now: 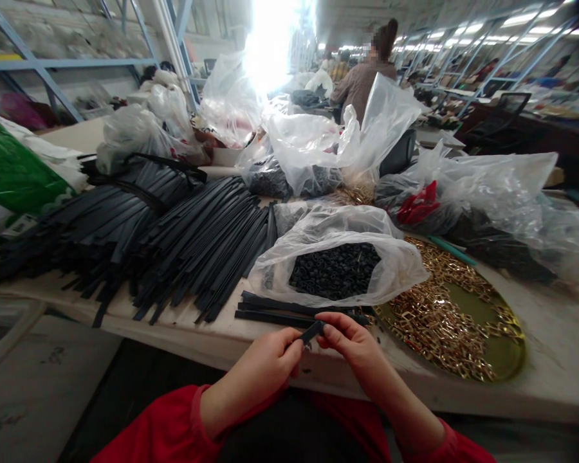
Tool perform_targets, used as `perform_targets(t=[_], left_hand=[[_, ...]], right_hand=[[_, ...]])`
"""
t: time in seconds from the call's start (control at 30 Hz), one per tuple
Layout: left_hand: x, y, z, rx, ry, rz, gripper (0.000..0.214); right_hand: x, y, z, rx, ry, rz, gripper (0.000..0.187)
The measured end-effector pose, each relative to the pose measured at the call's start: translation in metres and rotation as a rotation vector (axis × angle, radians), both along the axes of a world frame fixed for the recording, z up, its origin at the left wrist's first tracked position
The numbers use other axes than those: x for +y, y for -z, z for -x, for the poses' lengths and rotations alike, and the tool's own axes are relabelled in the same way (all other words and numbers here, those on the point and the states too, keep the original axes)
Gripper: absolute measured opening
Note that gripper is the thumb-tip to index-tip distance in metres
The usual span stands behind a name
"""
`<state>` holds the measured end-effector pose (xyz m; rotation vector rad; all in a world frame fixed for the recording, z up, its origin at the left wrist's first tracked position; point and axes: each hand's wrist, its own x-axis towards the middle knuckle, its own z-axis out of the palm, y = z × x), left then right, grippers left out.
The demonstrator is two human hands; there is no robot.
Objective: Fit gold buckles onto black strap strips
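A black strap (pixel 311 332) is pinched between my two hands, just over the table's front edge. My left hand (pixel 270 357) closes thumb and fingers on one part of it. At its other end, my right hand (pixel 350 341) grips with thumb and forefinger; whether a small piece is also in those fingers I cannot make out. Behind my hands lie a few black straps (pixel 270 315) side by side. A clear plastic bag (pixel 395 276) stands beyond them, its mouth showing many small black loops (pixel 335 270).
Bundles of long black straps (pixel 197 238) cover the table's left. Gold-coloured metal buckles (pixel 444 315) fill a round yellowish tray (pixel 509 360) on the right. More plastic bags (pixel 492 186) stand behind, with a green-and-white sack (pixel 19 167) at far left. A person (pixel 367 77) is further back.
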<state>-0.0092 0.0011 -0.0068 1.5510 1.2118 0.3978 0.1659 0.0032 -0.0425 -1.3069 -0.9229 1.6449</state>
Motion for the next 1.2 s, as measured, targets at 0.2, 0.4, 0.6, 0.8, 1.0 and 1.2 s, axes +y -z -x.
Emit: perform_targets(t=[0.2,0.4,0.6,0.8,1.0,1.2], left_hand=[[0.002,-0.001,0.000,0.154,0.129,-0.157,0.030],[-0.006,-0.003,0.003,0.068,0.195,-0.032,0.031],[-0.011,0.000,0.003,0.024,0.147,0.072,0.024],[-0.013,0.009,-0.005,-0.103,0.040,0.171,0.029],[-0.011,0.010,-0.002,-0.252,-0.022,0.322,0.051],[-0.004,0.013,-0.011,-0.242,-0.021,0.300,0.033]], right_hand=[[-0.011,0.003,0.006,-0.116,-0.126,-0.136,0.029],[-0.017,0.002,0.002,-0.205,-0.244,-0.210,0.023],[-0.022,-0.002,0.000,0.016,-0.060,-0.054,0.029],[-0.031,0.003,0.004,0.026,-0.074,-0.107,0.032],[0.003,-0.011,-0.099,-1.177,0.021,-0.395,0.018],[0.050,-0.006,-0.165,-1.596,0.017,-0.308,0.023]])
